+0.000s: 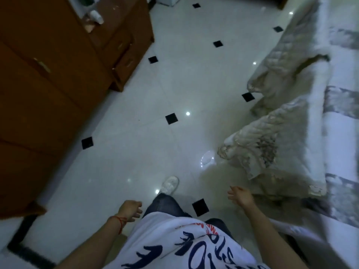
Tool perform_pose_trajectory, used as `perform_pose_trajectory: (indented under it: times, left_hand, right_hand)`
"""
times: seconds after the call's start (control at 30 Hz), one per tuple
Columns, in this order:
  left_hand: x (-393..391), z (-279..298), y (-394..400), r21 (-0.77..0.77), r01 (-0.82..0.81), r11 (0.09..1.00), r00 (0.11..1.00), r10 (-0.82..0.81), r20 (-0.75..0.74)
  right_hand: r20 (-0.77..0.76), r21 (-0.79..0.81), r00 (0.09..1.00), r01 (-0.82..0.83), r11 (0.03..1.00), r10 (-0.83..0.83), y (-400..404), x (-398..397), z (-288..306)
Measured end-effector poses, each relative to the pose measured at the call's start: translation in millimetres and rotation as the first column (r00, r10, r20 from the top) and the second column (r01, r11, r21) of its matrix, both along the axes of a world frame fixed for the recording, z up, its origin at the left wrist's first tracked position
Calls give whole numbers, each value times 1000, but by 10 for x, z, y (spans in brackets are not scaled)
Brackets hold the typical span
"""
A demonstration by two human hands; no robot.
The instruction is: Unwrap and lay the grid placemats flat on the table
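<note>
Both hands are hanging empty over the floor: the left hand (130,210), with a red string bracelet (120,223) at the wrist, is curling its fingers loosely inward around nothing, and the right hand (240,197) is spreading half open, holding nothing. No grid placemat or table is showing anywhere, so neither its place nor its direction can be told. 1 white shoe (169,184) is stepping forward on the glossy white tile floor (147,148) with small black diamond insets. Wooden cabinets (42,90) are standing at the left, partly cut off. A worn, pale sofa (291,133) is running along the right edge, blurred.
</note>
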State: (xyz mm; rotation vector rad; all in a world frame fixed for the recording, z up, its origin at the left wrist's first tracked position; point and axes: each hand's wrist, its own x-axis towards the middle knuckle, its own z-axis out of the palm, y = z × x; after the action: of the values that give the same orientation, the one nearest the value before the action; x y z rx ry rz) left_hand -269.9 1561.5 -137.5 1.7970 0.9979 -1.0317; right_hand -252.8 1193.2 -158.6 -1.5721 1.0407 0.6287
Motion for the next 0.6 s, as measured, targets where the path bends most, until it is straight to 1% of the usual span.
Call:
perform_pose_trajectory:
  times: [0.1, 0.2, 0.27, 0.43, 0.5, 0.6]
  left_hand:
    - [845, -34, -106, -3, 261, 965, 965, -261, -7]
    - [1631, 28, -364, -11, 498, 867, 867, -498, 24]
    - [2087, 42, -594, -22, 599, 800, 800, -597, 54]
    - [2782, 126, -1318, -57, 770, 635, 636, -758, 144]
    - [2916, 186, -1630, -76, 799, 596, 598, -776, 200]
    - [2961, 342, -2055, -118, 841, 528, 536, -782, 319]
  right_hand:
    - [-29, -29, 976, 214, 976, -215, -1, -120, -24]
    - [-73, -42, 915, 395, 918, -397, 165, -224, 61]
    - [-68, -27, 858, 508, 861, -509, 288, -296, 74]
    - [-27, -60, 665, 744, 665, -746, 588, -557, 165]
    - [-5, -67, 568, 821, 567, -823, 664, -631, 230]
    - [83, -75, 435, 900, 430, -896, 699, -683, 359]
